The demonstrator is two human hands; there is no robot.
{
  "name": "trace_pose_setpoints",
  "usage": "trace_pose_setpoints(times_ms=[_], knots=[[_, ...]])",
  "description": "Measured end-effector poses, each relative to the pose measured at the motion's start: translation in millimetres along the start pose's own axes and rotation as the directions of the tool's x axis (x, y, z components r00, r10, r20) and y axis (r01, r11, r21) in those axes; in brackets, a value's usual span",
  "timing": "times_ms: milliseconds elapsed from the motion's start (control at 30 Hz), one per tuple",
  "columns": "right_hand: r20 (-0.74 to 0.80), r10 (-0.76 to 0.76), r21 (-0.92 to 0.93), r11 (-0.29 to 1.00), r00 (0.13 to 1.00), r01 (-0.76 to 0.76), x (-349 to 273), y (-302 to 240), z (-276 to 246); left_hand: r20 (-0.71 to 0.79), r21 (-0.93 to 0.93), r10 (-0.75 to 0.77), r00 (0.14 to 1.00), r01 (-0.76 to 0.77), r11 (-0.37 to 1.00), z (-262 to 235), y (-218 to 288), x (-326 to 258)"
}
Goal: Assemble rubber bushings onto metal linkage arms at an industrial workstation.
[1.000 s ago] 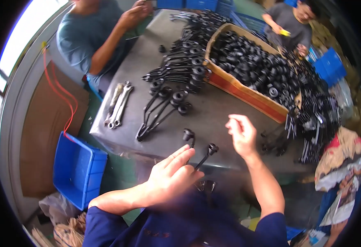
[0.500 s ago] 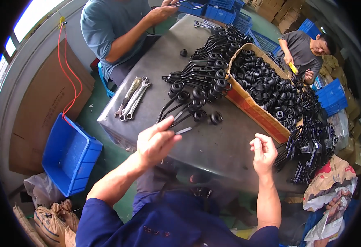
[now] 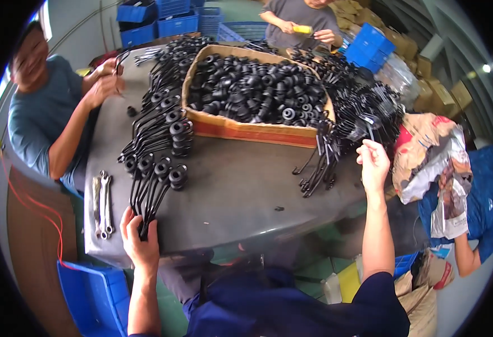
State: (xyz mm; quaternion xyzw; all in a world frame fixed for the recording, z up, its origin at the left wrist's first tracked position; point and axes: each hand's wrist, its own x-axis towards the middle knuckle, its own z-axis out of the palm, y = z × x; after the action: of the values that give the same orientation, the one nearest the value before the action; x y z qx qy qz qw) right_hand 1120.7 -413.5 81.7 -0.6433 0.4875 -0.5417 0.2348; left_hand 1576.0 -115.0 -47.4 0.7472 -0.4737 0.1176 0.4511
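Note:
My left hand (image 3: 141, 241) is closed round the lower ends of several black bent metal rods (image 3: 150, 197) near the table's front left. Black rubber bushings (image 3: 177, 175) sit on the rods' far ends. My right hand (image 3: 373, 163) is raised at the right side of the table, its fingers pinched together. A thin grey strip (image 3: 371, 132) shows just above those fingertips; whether they hold it is unclear. Behind that hand lies a heap of black rods (image 3: 364, 109), with a few more bent rods (image 3: 318, 168) spread out to its left.
An open cardboard box (image 3: 246, 131) full of black bushings stands mid-table. Wrenches (image 3: 105, 205) lie on the metal table (image 3: 235, 196) at left. One co-worker (image 3: 50, 112) sits at left with a rod; another (image 3: 302, 25) holds something yellow. A blue crate (image 3: 97, 300) stands below left.
The view has swung to the right. My left hand has closed on the ends of the rods with bushings. My right hand has moved toward the heap of rods.

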Motion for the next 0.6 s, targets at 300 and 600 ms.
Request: trace_pose_setpoints(times_ms=[300, 600], knots=[[0.172, 0.075, -0.283, 0.959, 0.982, -0.023, -40, 19, 20, 0.085, -0.025, -0.102, 0.991, 0.104, 0.994, 5, -1, -5], [0.129, 0.008, 0.187, 0.982, 0.992, -0.032, -22, -13, -4, 0.046, -0.202, 0.042, 0.998, -0.031, 0.979, -4, 51, 14]])
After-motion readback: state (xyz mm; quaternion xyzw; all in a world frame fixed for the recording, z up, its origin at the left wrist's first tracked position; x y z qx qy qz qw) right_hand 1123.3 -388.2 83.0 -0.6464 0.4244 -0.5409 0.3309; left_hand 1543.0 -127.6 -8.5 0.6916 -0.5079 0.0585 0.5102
